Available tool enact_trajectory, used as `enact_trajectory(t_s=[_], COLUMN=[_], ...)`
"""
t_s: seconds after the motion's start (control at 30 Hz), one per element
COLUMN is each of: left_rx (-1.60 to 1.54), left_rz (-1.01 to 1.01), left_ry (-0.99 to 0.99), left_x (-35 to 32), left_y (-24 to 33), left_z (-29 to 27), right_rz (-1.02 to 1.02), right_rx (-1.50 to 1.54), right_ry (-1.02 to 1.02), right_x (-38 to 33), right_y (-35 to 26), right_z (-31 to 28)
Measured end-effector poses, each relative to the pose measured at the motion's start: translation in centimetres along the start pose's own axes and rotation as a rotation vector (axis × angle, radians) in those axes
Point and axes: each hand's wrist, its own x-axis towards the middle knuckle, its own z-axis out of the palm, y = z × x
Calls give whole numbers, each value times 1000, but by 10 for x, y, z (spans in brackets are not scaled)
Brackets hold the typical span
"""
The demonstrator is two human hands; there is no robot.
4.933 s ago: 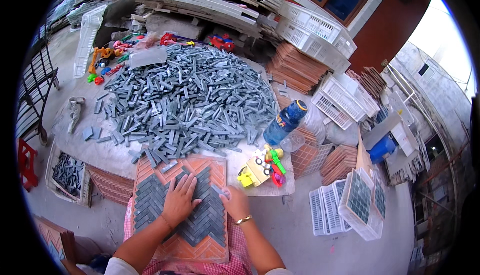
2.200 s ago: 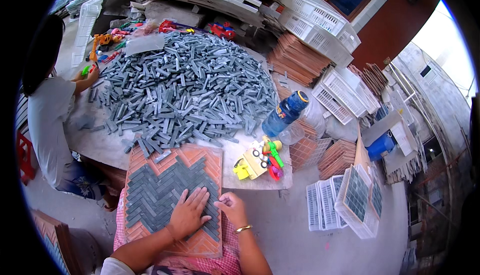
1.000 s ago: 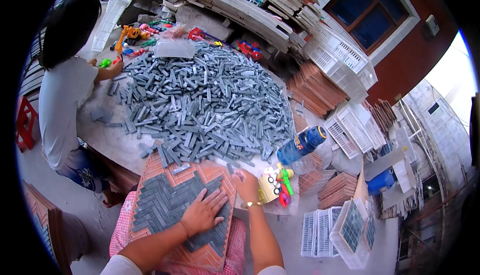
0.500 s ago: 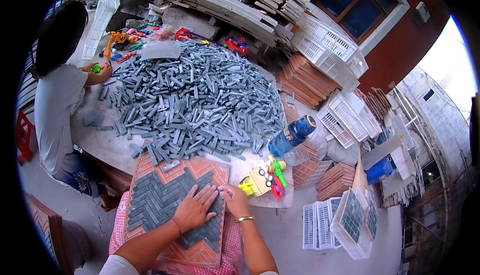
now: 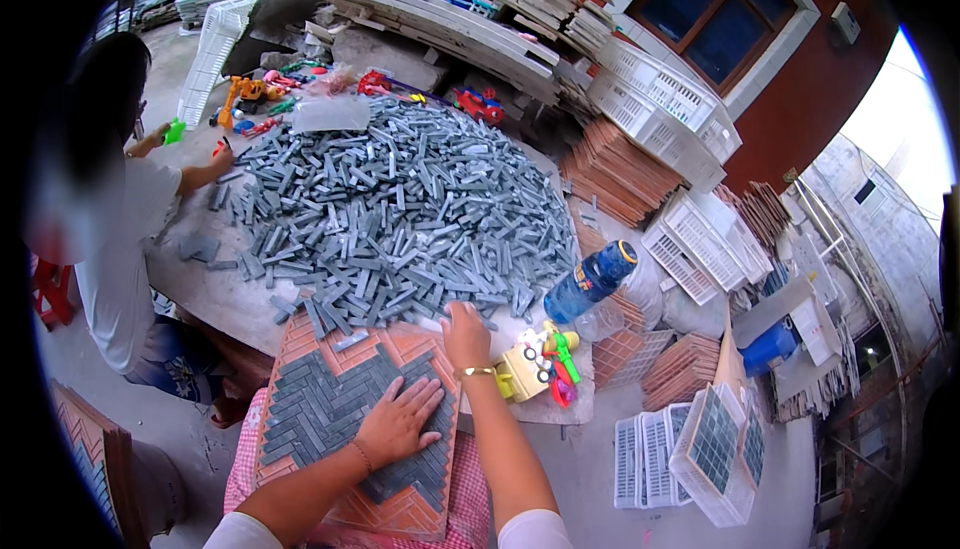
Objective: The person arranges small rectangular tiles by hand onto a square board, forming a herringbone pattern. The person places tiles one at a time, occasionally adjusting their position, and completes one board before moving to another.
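Observation:
My left hand (image 5: 402, 421) lies flat, fingers stretched, on grey stone strips (image 5: 325, 404) set in a herringbone pattern. They sit in an orange-red ridged tray (image 5: 415, 521), whose upper and lower ends show bare zigzag grooves. Beyond the tray's upper right corner, my right hand (image 5: 466, 337) has its fingers bent together at the near edge of a big heap of loose grey strips (image 5: 400, 199). Its fingertips point away from me, and whatever is between them is too small to make out.
Right of my right hand stand a yellow toy truck (image 5: 522, 371) and a blue bottle (image 5: 590, 281). White crates (image 5: 640, 459) and stacked orange trays (image 5: 620, 171) fill the right side. At the left, another person (image 5: 110, 219) handles toys beside the table (image 5: 185, 279). Pink checked cloth (image 5: 468, 494) lies under the tray.
My right hand has gone from the tray's right edge up to the near edge of the heap. My left hand stays flat on the strips. The other person has lifted a green toy.

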Motion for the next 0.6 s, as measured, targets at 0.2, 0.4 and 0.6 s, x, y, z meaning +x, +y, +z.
enact_trajectory(t_s=[0.2,0.4,0.6], left_rx=[14,-1,-2], left_rz=[-5,-17,-14], left_ry=[9,6,22], left_x=[-4,-4,-5], left_y=[0,2,3], left_z=[-4,-4,-5], right_rz=[-73,116,293], right_rx=[-178,157,457], right_ry=[-81,-121,-205], right_x=[22,-48,-104], right_y=[3,26,17], right_z=[11,-23,-36])
